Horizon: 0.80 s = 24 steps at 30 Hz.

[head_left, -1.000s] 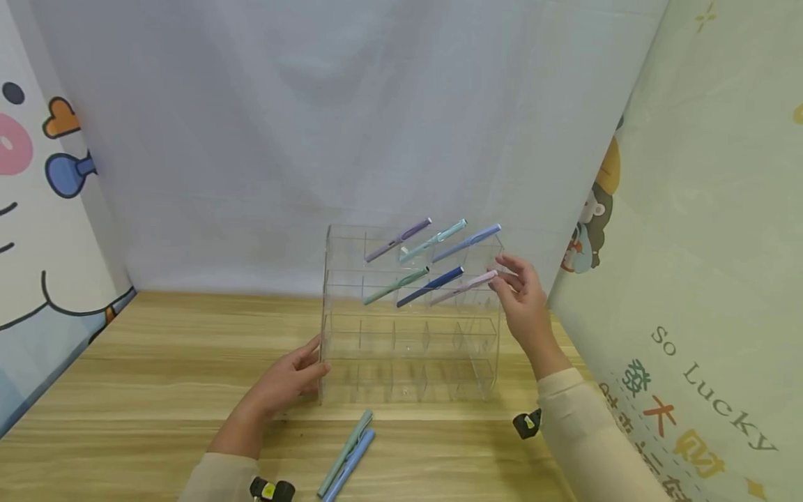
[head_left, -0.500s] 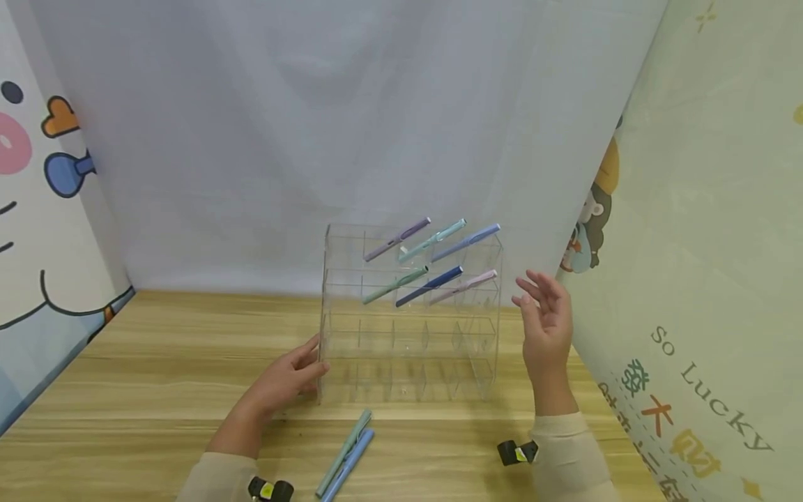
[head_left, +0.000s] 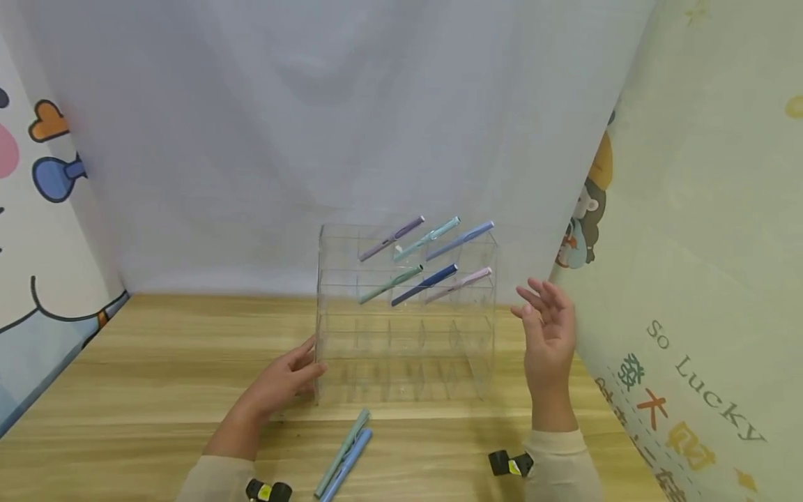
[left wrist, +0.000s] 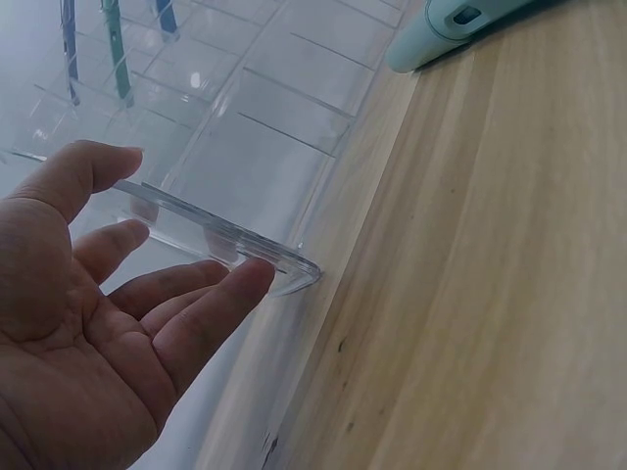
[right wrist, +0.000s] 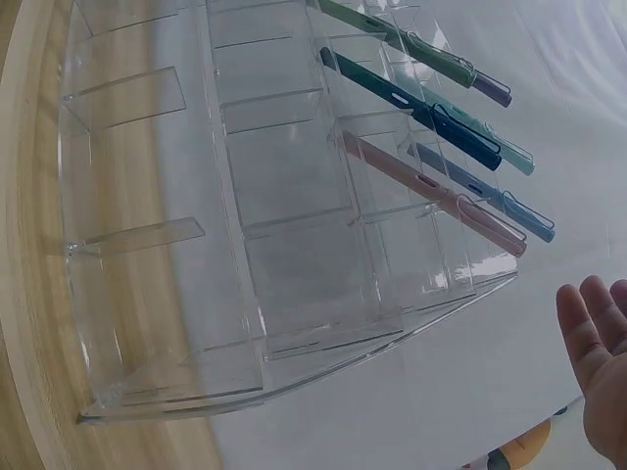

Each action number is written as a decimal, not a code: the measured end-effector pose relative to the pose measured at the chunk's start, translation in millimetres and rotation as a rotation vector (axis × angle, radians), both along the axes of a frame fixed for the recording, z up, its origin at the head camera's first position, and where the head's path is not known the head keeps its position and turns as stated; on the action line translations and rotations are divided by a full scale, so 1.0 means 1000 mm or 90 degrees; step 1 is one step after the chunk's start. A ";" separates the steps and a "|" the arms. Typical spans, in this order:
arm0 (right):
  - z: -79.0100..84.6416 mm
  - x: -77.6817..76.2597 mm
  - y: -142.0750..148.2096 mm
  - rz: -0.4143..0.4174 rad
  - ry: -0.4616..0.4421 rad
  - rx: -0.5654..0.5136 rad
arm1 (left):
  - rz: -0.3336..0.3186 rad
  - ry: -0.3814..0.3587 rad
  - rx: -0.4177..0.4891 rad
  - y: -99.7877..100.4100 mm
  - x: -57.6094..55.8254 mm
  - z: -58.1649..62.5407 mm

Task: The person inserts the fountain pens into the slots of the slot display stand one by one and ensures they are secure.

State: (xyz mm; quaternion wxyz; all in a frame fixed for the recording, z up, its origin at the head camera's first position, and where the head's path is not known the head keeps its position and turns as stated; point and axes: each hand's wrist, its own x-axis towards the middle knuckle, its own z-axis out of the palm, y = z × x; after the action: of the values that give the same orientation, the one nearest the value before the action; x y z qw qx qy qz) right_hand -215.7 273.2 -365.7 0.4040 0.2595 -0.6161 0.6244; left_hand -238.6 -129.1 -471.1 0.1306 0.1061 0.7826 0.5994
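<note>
A clear acrylic pen rack (head_left: 318,314) with stepped tiers stands on the table. My left hand (head_left: 282,380) holds its left side panel, thumb at the front edge and fingertips against the outer face (left wrist: 225,230). My right hand (head_left: 551,341) is off the rack's right side, fingers loosely spread and holding nothing. Purple (head_left: 392,239), mint (head_left: 428,239) and light blue (head_left: 461,241) pens lean in the top tier. Below them lean a green pen (head_left: 391,284), a dark blue pen (head_left: 424,284) and a pale pink pen (right wrist: 431,191).
In front of the rack, a green pen (head_left: 342,453) and a blue pen (head_left: 347,466) lie side by side on the wooden table (head_left: 169,362). A white curtain (head_left: 251,153) hangs behind. On the right stands a printed pale green wall (head_left: 709,230).
My right hand has let go of the pale pink pen and drawn back to the right and down, its fingers spreading. The left hand stays at the rack. The head view has shifted slightly.
</note>
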 end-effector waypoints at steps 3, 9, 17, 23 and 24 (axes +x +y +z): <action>0.000 -0.001 0.000 0.003 -0.002 0.057 | 0.005 -0.001 0.004 0.000 0.000 0.000; 0.000 0.007 -0.010 -0.044 -0.016 0.251 | 0.009 -0.001 0.016 -0.001 0.001 0.000; -0.002 0.026 -0.037 -0.013 -0.101 0.560 | 0.006 0.004 0.010 -0.001 0.001 -0.003; -0.010 0.036 -0.078 0.031 -0.193 0.771 | 0.017 0.011 0.010 -0.001 -0.001 -0.003; -0.012 0.037 -0.086 0.033 -0.192 0.803 | 0.015 0.012 0.010 -0.001 -0.001 -0.003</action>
State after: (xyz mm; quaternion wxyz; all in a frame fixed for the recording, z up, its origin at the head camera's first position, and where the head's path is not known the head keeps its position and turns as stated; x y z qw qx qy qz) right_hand -178.3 187.6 -378.2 0.0675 0.3714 -0.9080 0.1820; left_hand -239.6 -130.5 -474.4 0.1154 0.1039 0.7804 0.6057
